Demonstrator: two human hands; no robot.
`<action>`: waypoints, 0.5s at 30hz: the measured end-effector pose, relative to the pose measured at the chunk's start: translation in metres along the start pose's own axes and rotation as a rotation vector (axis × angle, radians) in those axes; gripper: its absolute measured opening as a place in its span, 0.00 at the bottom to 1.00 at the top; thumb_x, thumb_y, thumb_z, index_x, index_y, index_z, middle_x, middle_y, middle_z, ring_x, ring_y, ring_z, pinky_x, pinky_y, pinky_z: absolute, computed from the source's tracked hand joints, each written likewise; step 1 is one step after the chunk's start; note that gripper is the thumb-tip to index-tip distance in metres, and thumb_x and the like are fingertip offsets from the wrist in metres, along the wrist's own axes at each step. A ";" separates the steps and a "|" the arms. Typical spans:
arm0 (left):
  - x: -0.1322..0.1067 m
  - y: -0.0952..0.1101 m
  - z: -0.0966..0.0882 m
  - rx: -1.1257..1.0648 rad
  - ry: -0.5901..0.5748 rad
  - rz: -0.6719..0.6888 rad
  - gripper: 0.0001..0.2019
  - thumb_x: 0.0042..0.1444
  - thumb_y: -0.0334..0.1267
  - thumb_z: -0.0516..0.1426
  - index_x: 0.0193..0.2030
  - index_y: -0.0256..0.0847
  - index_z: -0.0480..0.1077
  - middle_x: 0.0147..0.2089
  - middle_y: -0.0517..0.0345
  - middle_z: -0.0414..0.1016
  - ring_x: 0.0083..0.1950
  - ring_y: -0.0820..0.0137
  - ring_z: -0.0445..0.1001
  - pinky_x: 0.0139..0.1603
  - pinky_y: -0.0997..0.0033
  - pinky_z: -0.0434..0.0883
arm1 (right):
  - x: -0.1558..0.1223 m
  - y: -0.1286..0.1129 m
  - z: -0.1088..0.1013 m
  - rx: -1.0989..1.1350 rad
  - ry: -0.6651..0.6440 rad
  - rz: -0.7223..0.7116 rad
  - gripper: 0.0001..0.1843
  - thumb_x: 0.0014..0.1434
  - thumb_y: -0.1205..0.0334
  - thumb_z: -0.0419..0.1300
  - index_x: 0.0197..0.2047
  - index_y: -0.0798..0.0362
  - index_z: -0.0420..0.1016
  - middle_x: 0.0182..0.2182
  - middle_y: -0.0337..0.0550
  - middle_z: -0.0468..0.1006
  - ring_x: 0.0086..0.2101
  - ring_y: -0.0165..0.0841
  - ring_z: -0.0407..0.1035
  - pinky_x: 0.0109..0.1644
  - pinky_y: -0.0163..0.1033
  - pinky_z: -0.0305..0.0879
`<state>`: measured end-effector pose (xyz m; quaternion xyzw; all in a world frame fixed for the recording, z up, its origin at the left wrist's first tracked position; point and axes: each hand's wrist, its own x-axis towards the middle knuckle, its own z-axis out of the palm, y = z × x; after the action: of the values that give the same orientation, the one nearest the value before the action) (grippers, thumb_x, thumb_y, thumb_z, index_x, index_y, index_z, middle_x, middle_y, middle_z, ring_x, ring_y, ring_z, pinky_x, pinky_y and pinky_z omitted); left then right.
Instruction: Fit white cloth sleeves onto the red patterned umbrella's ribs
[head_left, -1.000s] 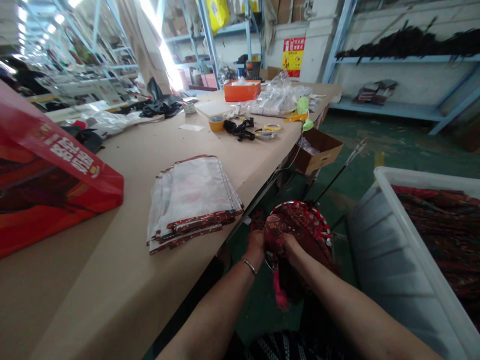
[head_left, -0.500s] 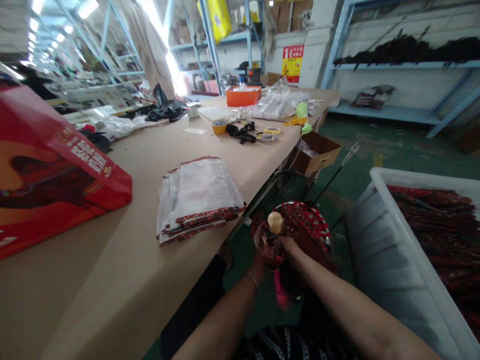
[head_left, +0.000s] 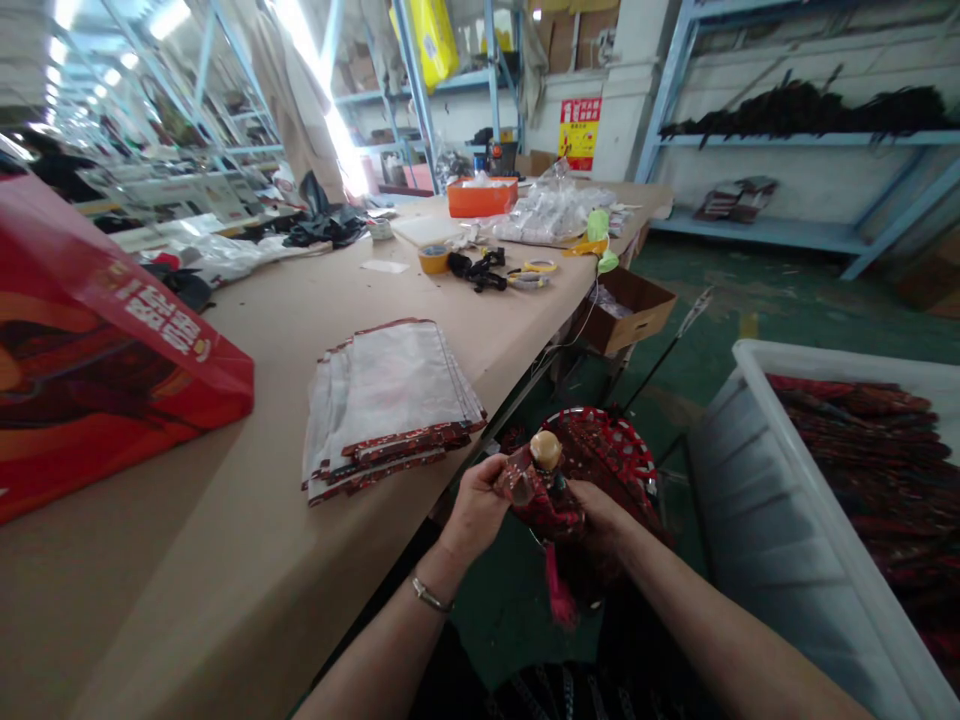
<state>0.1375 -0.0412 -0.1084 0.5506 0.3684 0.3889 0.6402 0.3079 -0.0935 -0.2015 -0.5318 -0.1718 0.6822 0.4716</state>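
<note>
Head view: my left hand (head_left: 477,508), now further left, pinches patterned red cloth (head_left: 551,516), lower centre; my right hand (head_left: 601,512) grips its other side. Between them the tan knob (head_left: 546,450), covered a second ago, stands bare, its top accessible.

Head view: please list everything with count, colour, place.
Fabric: one bundle, dark red, between hands
Rounded piece: one, tan, amid fabric
Cloths: one stack, mostly white, tabletop
Table: one, brown, left
Bag: one, red, table's left
Box: one, orange, table's far end
Plastic packaging: one heap, clear, beside orange box
Round item: one, yellow, tabletop
Hand tools: uncertain count, yellow, tabletop
Cardboard box: one, brown, below table's edge
Bin: one, white, right
Shelves: several, blue, back
Poster: one, red-yellow, wall
Left hand: one, on fabric
Right hand: one, on fabric
</note>
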 end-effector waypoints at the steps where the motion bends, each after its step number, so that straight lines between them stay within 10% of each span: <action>1: 0.003 0.007 0.002 0.053 0.001 0.047 0.06 0.43 0.35 0.65 0.24 0.36 0.73 0.23 0.62 0.70 0.28 0.74 0.67 0.33 0.78 0.66 | -0.007 -0.008 0.001 0.029 -0.025 -0.026 0.20 0.52 0.46 0.63 0.32 0.58 0.76 0.24 0.43 0.78 0.22 0.30 0.69 0.28 0.35 0.66; 9: -0.004 0.019 -0.004 0.081 0.039 0.237 0.21 0.52 0.39 0.58 0.54 0.40 0.69 0.48 0.54 0.75 0.48 0.66 0.72 0.49 0.70 0.68 | -0.009 0.003 -0.015 0.180 -0.037 -0.074 0.18 0.50 0.48 0.65 0.32 0.56 0.74 0.21 0.38 0.76 0.21 0.30 0.68 0.29 0.37 0.67; 15: 0.013 0.059 -0.001 0.488 0.169 0.407 0.06 0.53 0.34 0.58 0.27 0.38 0.74 0.26 0.61 0.72 0.30 0.74 0.68 0.34 0.75 0.66 | -0.012 0.009 -0.004 0.190 -0.033 -0.140 0.18 0.50 0.47 0.65 0.29 0.55 0.73 0.20 0.36 0.74 0.19 0.28 0.65 0.26 0.34 0.62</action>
<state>0.1367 -0.0240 -0.0503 0.7159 0.3849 0.4533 0.3659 0.3069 -0.1093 -0.2030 -0.4599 -0.1509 0.6695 0.5634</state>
